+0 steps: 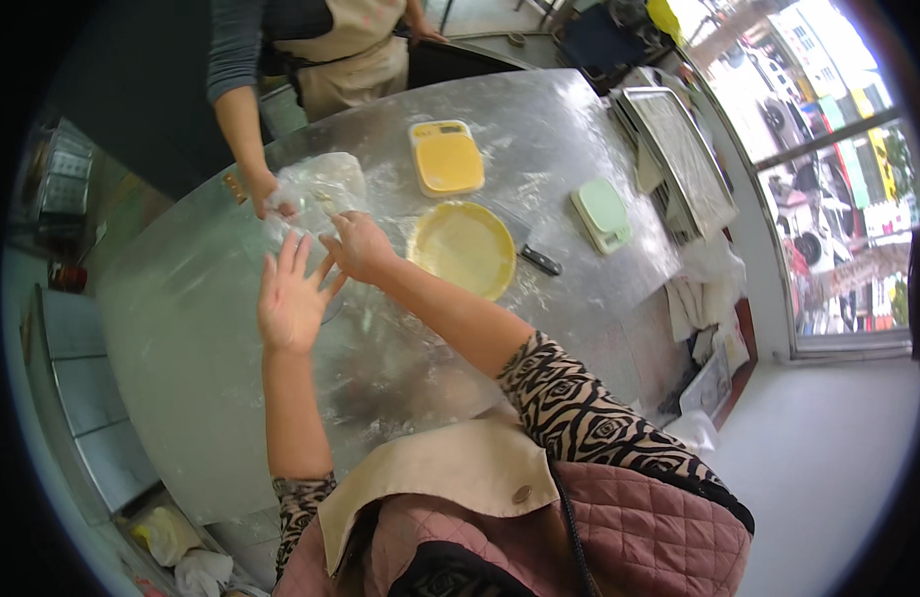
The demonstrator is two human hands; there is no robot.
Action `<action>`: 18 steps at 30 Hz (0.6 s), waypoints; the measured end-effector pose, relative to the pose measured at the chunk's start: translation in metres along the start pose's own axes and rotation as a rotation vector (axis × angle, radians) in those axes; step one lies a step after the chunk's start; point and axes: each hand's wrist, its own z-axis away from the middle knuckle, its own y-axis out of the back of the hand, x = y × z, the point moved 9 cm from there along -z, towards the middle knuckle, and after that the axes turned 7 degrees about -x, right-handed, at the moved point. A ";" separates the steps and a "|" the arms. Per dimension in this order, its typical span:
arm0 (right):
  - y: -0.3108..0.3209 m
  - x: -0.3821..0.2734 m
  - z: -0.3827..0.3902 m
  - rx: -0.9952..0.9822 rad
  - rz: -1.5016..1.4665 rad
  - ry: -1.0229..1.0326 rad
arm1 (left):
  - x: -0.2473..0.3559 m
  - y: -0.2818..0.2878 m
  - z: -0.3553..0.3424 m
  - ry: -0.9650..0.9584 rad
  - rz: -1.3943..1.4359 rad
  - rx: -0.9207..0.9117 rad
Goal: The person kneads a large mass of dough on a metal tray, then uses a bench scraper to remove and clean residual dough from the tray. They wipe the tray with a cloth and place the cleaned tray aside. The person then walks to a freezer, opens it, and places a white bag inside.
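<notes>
My left hand (291,303) is raised over the floury metal table (211,398), its palm showing and its fingers spread, with nothing in it. Close beside it, my right hand (361,247) reaches left with its fingers loosely bent and apart; I see nothing held there. Just beyond both hands lies a clear plastic bag (338,176), dusted white. Another person's hand (269,196) touches the bag's left side. To the right of my right hand sits a round yellow pan (462,249) with a pale, floury inside.
Behind the pan is a yellow kitchen scale (448,159). A black-handled knife (542,261) lies partly by the pan's right edge. Further right stands a pale green scale (601,216). Metal trays (679,159) lean near the window. The other person, in a beige apron (351,70), stands across the table.
</notes>
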 end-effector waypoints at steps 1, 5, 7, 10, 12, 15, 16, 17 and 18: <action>0.011 -0.002 0.028 0.150 -0.063 0.119 | -0.003 0.002 0.017 -0.029 0.034 -0.090; 0.013 0.022 0.125 0.011 -0.046 0.233 | -0.030 0.088 0.054 0.054 0.344 0.258; 0.026 0.041 0.175 -0.018 -0.067 0.206 | -0.044 0.097 0.069 0.067 0.295 0.261; 0.054 0.081 0.253 -0.007 -0.082 0.123 | -0.082 0.073 0.087 0.140 0.264 0.253; 0.074 0.115 0.299 0.022 -0.057 0.074 | -0.121 0.041 0.091 0.207 0.242 0.223; 0.103 0.171 0.365 0.085 -0.033 0.041 | -0.203 -0.007 0.090 0.321 0.190 0.202; 0.115 0.190 0.387 0.115 -0.039 0.041 | -0.235 -0.027 0.088 0.364 0.199 0.166; 0.123 0.212 0.409 0.117 -0.053 0.009 | -0.269 -0.047 0.087 0.403 0.196 0.142; 0.135 0.230 0.432 0.144 -0.039 0.008 | -0.303 -0.068 0.085 0.439 0.183 0.130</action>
